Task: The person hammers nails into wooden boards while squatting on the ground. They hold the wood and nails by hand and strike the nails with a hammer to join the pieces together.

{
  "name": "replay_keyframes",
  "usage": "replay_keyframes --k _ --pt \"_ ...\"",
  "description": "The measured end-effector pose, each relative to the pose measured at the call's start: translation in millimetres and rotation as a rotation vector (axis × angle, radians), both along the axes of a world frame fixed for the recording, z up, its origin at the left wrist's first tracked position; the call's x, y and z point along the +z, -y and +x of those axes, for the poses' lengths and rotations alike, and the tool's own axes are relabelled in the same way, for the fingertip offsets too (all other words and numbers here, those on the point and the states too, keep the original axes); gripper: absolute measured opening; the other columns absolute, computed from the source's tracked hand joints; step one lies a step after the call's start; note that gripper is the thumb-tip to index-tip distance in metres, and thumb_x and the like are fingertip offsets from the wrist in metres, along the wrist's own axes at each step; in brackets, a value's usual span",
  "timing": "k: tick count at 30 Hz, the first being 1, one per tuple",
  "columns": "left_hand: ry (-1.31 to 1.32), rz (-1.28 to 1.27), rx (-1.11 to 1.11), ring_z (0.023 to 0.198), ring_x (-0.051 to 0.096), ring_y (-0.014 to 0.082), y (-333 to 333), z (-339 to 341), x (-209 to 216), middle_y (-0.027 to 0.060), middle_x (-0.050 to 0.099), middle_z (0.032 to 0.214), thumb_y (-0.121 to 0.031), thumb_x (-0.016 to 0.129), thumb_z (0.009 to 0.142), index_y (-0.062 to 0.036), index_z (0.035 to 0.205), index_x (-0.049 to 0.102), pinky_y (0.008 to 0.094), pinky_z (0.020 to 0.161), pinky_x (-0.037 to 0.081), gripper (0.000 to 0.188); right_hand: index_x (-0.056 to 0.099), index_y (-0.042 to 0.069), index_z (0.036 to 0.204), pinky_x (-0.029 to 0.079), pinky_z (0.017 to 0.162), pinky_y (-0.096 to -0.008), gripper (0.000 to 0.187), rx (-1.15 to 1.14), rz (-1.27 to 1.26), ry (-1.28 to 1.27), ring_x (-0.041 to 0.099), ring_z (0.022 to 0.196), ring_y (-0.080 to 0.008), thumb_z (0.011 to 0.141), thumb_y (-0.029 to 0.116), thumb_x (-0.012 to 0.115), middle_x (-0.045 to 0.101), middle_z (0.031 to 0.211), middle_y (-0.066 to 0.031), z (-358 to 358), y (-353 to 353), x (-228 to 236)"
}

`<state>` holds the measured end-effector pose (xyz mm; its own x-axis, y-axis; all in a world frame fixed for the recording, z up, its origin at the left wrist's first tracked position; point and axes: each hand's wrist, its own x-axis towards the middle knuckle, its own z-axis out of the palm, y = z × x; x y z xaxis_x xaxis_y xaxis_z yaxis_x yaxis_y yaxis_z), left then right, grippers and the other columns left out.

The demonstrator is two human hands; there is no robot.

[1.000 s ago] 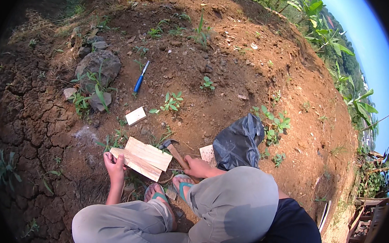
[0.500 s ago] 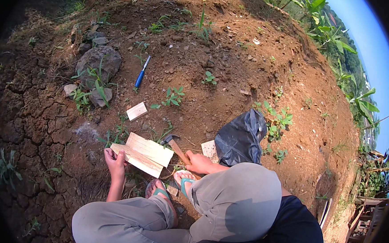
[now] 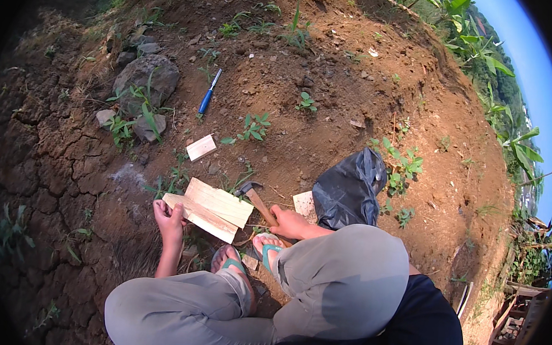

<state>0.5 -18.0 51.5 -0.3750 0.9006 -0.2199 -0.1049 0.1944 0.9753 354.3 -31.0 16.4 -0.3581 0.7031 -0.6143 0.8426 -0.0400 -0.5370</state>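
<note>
My left hand (image 3: 170, 221) pinches the left end of a pale wooden board (image 3: 202, 220), held at a slant in front of my feet. Just beyond it, a second pale board (image 3: 221, 202) lies against or under its far edge; I cannot tell whether the two are joined. My right hand (image 3: 290, 223) is wrapped round the wooden handle of a hammer (image 3: 261, 205). The hammer's dark head is near the right corner of the far board, and whether they touch is unclear. The lower part of the handle is hidden by my hand.
A small wood block (image 3: 201, 148) and a blue-handled chisel (image 3: 209, 94) lie on the soil farther off. On the right sits a black plastic bag (image 3: 351, 190) beside a speckled wood piece (image 3: 304, 205). Rocks (image 3: 147, 84) stand at the far left. My sandalled feet (image 3: 231, 261) are close below the boards.
The whole view has shifted slightly, so everything appears a little higher and farther right. Both hands keep their grips, and the boards and hammer hold about the same places relative to each other.
</note>
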Motion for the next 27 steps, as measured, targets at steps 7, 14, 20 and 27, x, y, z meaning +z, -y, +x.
replay_keyframes --k 7,14,20,27 --pt "-0.006 0.010 -0.017 0.056 0.045 0.0041 -0.3 0.0 -2.6 -0.0033 0.041 0.077 -0.014 0.071 0.093 -0.0147 0.094 0.033 0.0191 0.044 0.039 0.038 0.047 0.006 0.128 0.055 0.077 -0.0524 0.058 -0.007 0.014 0.034 0.070 0.090 -0.0432 0.082 0.029 0.074 0.071 0.095 -0.0232 0.6 1.2 -3.4" --pt "-0.032 -0.010 -0.009 0.056 0.045 0.0044 0.8 -0.6 -2.6 -0.0027 0.040 0.079 -0.014 0.072 0.092 -0.0151 0.094 0.031 0.0200 0.043 0.041 0.041 0.049 0.006 0.126 0.054 0.073 -0.0507 0.058 -0.011 0.045 0.022 0.070 0.083 -0.0408 0.080 0.029 0.076 0.071 0.087 -0.0203 3.2 4.2 -11.9" --pt "-0.038 0.006 -0.002 0.057 0.043 0.0041 0.7 0.0 -4.9 -0.0032 0.039 0.079 -0.016 0.074 0.091 -0.0151 0.094 0.032 0.0202 0.043 0.042 0.043 0.050 0.005 0.125 0.053 0.071 -0.0495 0.057 0.002 0.073 -0.011 0.070 0.080 -0.0394 0.082 0.031 0.076 0.070 0.085 -0.0173 6.1 6.6 -22.3" --pt "-0.034 0.028 -0.005 0.055 0.042 0.0042 -5.7 7.8 -10.8 -0.0035 0.038 0.076 -0.018 0.076 0.090 -0.0146 0.094 0.031 0.0212 0.042 0.041 0.044 0.059 0.006 0.122 0.054 0.084 -0.0507 0.047 0.278 -0.046 0.159 0.070 0.099 -0.0401 0.091 0.040 0.068 0.073 0.104 -0.0213 3.4 -44.9 27.0"
